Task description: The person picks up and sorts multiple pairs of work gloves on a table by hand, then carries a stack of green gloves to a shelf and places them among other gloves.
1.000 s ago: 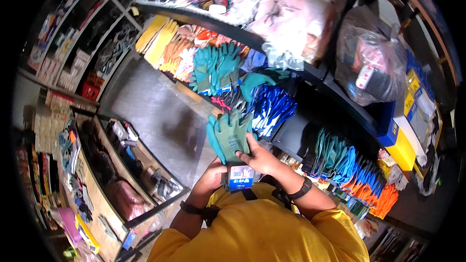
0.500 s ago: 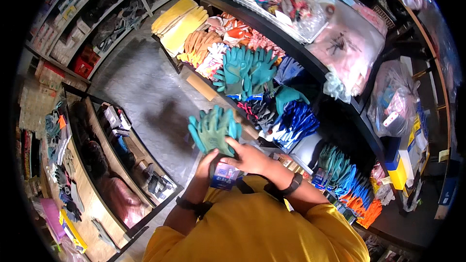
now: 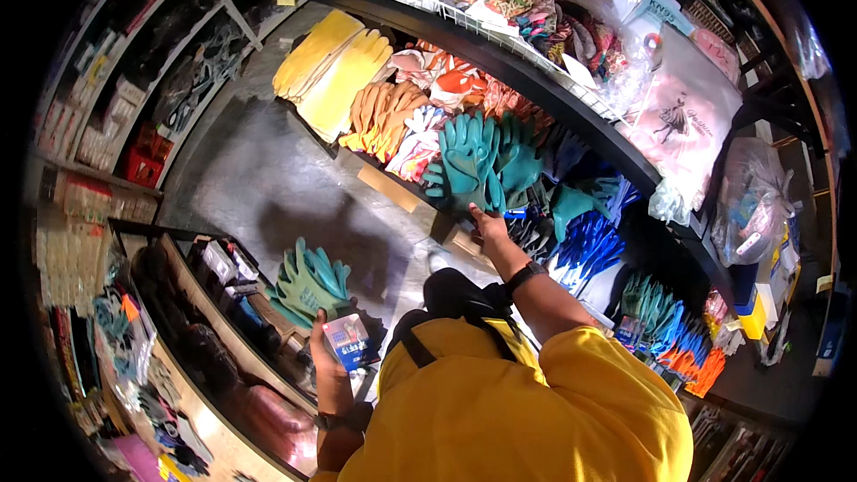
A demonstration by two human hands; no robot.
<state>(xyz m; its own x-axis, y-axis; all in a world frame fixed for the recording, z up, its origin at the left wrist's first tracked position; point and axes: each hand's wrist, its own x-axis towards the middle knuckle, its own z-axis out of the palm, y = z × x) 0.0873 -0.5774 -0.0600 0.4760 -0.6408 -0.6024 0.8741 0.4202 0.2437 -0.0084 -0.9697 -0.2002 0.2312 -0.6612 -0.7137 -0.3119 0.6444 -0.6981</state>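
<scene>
Low on the left, my left hand point(image 3: 327, 355) grips a bundle of green work gloves point(image 3: 306, 287) by its cuff end, fingers of the gloves pointing up and away. A blue-and-white label card point(image 3: 351, 342) is at the cuffs, beside my thumb. My right hand point(image 3: 490, 227) reaches to the shelf and has its fingers closed at the cuff of teal coated gloves point(image 3: 468, 161) lying on the pile there. Some of its fingertips are hidden by the glove.
Yellow gloves point(image 3: 332, 73), brown gloves point(image 3: 384, 116) and blue gloves point(image 3: 587, 250) lie along the low shelf. Above them runs a dark shelf edge point(image 3: 536, 62) with a wire basket. A wooden-edged shelf unit point(image 3: 223, 330) stands left; grey floor point(image 3: 241, 161) lies between.
My right hand has let go of the green bundle and moved out to the teal gloves on the shelf. My left hand has carried the bundle down to the left.
</scene>
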